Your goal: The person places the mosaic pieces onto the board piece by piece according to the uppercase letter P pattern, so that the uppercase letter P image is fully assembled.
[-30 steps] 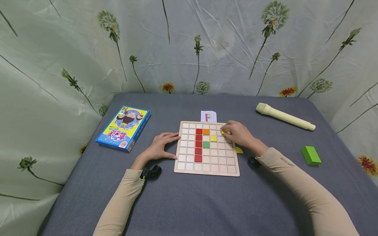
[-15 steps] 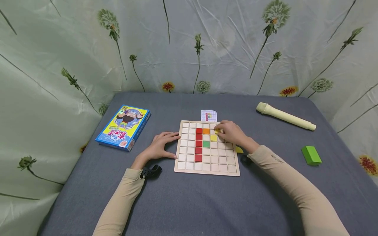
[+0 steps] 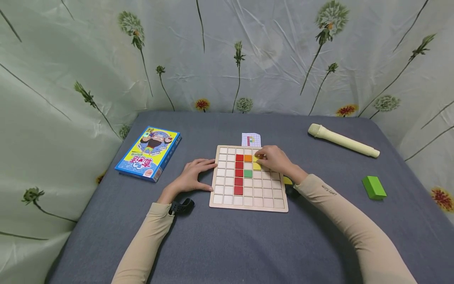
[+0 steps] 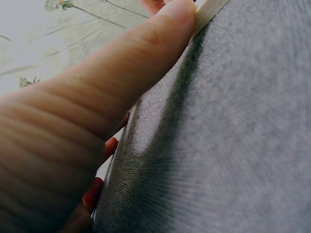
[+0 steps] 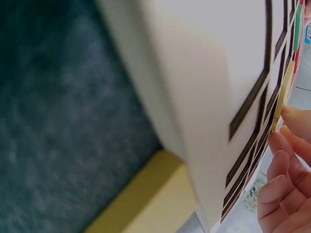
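Observation:
A wooden grid board (image 3: 249, 200) lies on the table with coloured square tiles in its cells: a column of red tiles (image 3: 239, 182), an orange tile (image 3: 248, 158), a green tile (image 3: 247, 173) and a yellow tile (image 3: 257, 166). My right hand (image 3: 276, 159) pinches another yellow tile (image 5: 282, 104) between thumb and fingertips, over the cell just behind the placed yellow one and right of the orange. Whether it is fully down in the cell cannot be seen. My left hand (image 3: 193, 175) rests spread at the board's left edge, its thumb (image 4: 180, 19) touching the rim.
A small grid-pattern card (image 3: 251, 139) lies behind the board. A yellow block (image 5: 155, 194) sits against the board's right edge, partly hidden by my sleeve. A boxed game (image 3: 149, 154) lies left; a cream microphone-shaped object (image 3: 342, 141) and a green block (image 3: 374, 187) lie right.
My right hand has moved left along the board with the yellow tile, from near its right side to the cell beside the orange tile. My left hand has stayed still.

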A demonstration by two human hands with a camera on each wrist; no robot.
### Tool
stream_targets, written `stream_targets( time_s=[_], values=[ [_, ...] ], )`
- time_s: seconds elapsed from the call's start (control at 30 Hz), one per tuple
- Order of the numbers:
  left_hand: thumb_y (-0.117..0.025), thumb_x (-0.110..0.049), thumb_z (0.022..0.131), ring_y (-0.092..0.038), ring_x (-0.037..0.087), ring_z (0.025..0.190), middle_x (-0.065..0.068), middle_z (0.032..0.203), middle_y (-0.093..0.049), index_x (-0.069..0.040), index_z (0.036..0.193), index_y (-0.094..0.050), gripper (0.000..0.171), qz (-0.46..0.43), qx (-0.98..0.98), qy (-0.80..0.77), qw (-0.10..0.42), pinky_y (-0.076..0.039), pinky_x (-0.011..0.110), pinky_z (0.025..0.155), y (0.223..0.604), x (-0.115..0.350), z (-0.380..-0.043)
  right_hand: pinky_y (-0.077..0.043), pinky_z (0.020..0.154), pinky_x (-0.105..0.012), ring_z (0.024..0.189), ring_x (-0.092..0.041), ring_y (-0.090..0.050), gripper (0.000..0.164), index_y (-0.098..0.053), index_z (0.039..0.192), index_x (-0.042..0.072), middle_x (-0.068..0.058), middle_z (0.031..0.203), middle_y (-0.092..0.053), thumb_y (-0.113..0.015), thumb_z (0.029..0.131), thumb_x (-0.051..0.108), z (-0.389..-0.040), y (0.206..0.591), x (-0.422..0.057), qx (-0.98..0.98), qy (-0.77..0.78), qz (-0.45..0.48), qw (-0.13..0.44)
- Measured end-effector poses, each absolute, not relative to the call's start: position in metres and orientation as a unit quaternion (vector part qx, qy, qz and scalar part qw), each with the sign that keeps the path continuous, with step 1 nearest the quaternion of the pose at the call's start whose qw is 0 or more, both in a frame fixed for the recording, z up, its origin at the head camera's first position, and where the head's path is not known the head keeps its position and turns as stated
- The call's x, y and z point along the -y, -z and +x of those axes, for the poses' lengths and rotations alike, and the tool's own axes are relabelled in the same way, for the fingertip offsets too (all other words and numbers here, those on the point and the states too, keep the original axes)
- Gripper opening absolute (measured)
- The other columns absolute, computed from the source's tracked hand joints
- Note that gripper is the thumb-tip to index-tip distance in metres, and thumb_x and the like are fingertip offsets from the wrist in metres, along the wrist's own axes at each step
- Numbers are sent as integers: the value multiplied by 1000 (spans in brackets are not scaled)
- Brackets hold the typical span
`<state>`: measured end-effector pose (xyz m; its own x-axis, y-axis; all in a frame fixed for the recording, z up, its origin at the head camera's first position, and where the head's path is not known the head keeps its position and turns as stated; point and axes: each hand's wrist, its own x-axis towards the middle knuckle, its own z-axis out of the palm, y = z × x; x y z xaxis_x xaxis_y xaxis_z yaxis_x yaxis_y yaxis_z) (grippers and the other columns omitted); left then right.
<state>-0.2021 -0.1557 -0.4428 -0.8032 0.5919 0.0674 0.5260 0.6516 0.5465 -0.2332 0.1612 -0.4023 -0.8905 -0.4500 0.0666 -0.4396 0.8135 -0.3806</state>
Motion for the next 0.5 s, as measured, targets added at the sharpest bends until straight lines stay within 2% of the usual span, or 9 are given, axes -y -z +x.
stream_targets(
  time_s=[0.5],
  values=[
    [-81, -39, 69, -31, 31, 136, 7, 149, -40, -16, 141, -45, 83, 307, -908, -281, 59, -22, 53, 100, 442, 155, -202, -40, 60, -26, 67, -14, -53, 23, -70, 107, 1, -12, 90, -69, -63, 87, 12, -220, 392, -190, -950, 212, -227, 10]
  ],
)
